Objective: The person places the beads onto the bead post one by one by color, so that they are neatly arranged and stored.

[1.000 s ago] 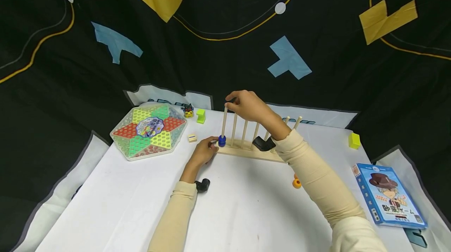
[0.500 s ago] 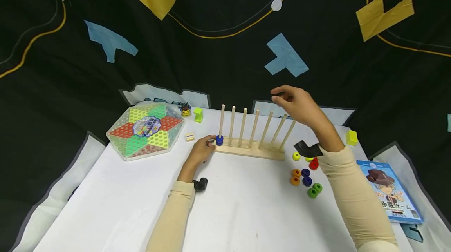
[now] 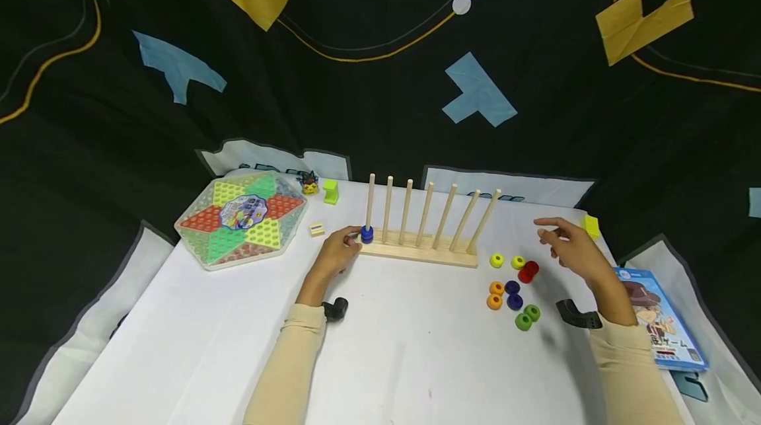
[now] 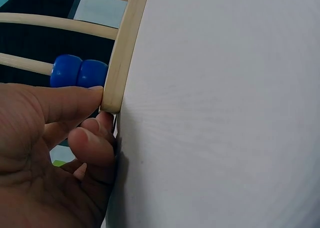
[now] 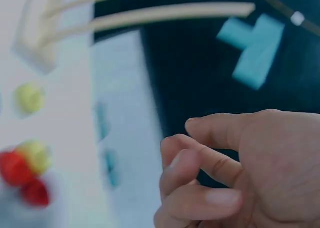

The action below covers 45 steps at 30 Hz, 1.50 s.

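Head view: left hand (image 3: 337,252) pinches the left end of the rack (image 3: 416,252); right hand (image 3: 575,250), fingers loosely bent, seemingly empty, is nearer the loose beads (image 3: 514,302), below-left of its fingertips.

Bent fingers (image 5: 200,203) well apart from 2 red beads (image 5: 15,168)

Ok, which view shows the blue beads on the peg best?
The left wrist view: the two blue beads appear large and distinct there, one against the other on the peg. The head view shows them much smaller, at the bottom of the leftmost peg. The right wrist view doesn't show them at all.
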### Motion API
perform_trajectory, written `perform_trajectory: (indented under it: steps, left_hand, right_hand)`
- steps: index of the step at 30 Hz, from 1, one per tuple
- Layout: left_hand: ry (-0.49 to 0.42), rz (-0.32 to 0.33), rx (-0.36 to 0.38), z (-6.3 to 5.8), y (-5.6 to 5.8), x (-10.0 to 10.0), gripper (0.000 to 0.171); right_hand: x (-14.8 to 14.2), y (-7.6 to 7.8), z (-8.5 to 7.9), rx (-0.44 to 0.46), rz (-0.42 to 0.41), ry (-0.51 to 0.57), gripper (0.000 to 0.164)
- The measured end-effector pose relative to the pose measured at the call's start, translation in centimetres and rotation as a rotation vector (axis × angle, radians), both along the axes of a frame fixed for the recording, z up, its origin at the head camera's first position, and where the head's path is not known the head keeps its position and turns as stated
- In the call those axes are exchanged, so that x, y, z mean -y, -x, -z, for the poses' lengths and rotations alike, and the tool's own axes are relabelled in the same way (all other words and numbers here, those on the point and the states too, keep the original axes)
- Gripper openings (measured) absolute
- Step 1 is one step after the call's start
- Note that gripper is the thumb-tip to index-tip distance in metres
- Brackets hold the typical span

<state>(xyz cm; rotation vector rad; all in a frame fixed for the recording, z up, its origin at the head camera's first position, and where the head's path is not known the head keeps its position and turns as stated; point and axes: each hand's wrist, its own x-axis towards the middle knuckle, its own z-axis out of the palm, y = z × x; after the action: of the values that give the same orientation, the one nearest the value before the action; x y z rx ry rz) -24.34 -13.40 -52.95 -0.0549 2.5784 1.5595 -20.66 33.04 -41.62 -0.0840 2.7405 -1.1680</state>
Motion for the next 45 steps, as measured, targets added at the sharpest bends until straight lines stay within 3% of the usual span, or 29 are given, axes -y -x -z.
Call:
perform_trajectory:
  steps: [5,9,18,24,27,30,37,45]
  left_hand:
    - [-0.008,0.000,0.004,0.1,-0.2,-0.1,0.045]
    - [-0.009,0.003,0.000,0.0,-0.4,-0.2,0.045]
    - [-0.026,-0.010,-0.002,-0.1,-0.4,-0.3,0.045]
    - [-0.016,-0.011,-0.001,0.0,-0.5,-0.3,0.045]
    - [-0.012,-0.005,-0.002,0.0,-0.6,-0.3,0.044]
    - [-0.007,-0.003,-0.006,0.0,-0.5,-0.2,0.044]
    - [-0.002,-0.014,0.000,0.0,-0.3,0.0,0.045]
    - [0.002,0.000,-0.011,-0.1,-0.1,0.1,0.044]
  right_hand:
    - [-2.3,-0.5,5.5,0.116,0.022,-0.029,0.045]
    - [-2.7,-1.0,8.0,0.175,-0.010,-0.047,0.047]
    - [-2.4,-1.1,9.0,0.120,-0.047,-0.112,0.044]
    - [-2.1,-1.3,8.9,0.125,-0.007,-0.155,0.045]
    - [-2.1,-1.5,8.0,0.130,0.014,-0.171,0.049]
    - [-1.8,-1.2,6.2,0.095,0.028,-0.176,0.051]
    - [0.0,0.2,-0.3,-0.058,0.021,-0.131,0.055]
    - [5.6,1.4,-7.5,-0.213,0.017,-0.136,0.054]
